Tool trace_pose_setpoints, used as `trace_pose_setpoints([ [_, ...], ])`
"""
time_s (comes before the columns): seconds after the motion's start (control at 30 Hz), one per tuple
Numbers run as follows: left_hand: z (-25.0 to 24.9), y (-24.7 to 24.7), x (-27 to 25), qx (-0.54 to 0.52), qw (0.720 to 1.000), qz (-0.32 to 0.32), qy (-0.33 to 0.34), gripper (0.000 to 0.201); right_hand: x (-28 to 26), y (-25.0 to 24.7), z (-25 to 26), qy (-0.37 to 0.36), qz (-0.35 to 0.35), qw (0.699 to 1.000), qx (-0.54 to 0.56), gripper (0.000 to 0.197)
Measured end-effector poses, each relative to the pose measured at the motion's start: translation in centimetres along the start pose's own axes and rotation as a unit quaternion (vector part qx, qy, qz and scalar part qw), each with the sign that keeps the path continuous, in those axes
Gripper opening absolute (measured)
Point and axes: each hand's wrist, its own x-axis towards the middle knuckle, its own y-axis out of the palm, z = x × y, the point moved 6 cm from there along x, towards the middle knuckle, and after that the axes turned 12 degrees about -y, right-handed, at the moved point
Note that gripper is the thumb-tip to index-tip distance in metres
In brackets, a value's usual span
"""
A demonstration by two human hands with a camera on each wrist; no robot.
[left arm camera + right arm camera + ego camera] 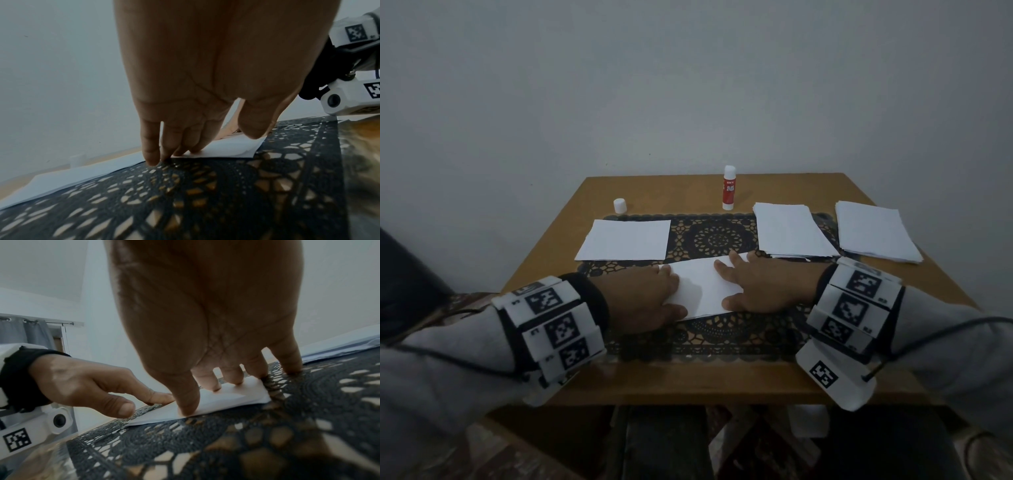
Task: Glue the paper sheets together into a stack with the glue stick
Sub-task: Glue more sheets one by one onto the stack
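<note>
- Right now your left hand (650, 298) lies flat on the left end of the white rectangular paper sheet (703, 287), fingers straight and close together, pressing down rather than pinching.
- From the left wrist view, your fingertips (179, 151) meet the thin sheet's far edge where it lies on the mat, and your thumb (254, 125) hangs over the near corner.
- Your right hand (756, 286) presses the right end of the same sheet with its fingers spread; the right wrist view shows the thumb (188, 402) and two fingers on the smooth paper and the outer fingers on the mat beside it.
- That sheet sits slightly skewed on the black lace-patterned placemat (714, 337), whose open, woven-looking holes show the wood beneath.
- Beyond your left hand lies a flat white rectangular paper pile (626, 240), its near edge on the mat.
- Beyond your right hand sits a thicker, loosely squared white paper stack (792, 229), and well to its right another white stack (876, 231) with uneven edges.
- Upright at the far side stands the red-and-white cylindrical glue stick (728, 188), uncapped, its white tip showing.
- Its small white round cap (619, 205) rests apart, to the left, on the bare wood.
- Everything rests on the smooth brown wooden table (688, 377), set against a plain grey wall (688, 85).
</note>
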Motion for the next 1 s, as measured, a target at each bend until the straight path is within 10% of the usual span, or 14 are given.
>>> trace_pose_setpoints([
  [1.0,0.42,0.49,-0.36,-0.008,1.000,-0.003,0.010,0.070,0.02,-0.11,0.23,-0.004,-0.001,1.000,-0.009,0.076],
])
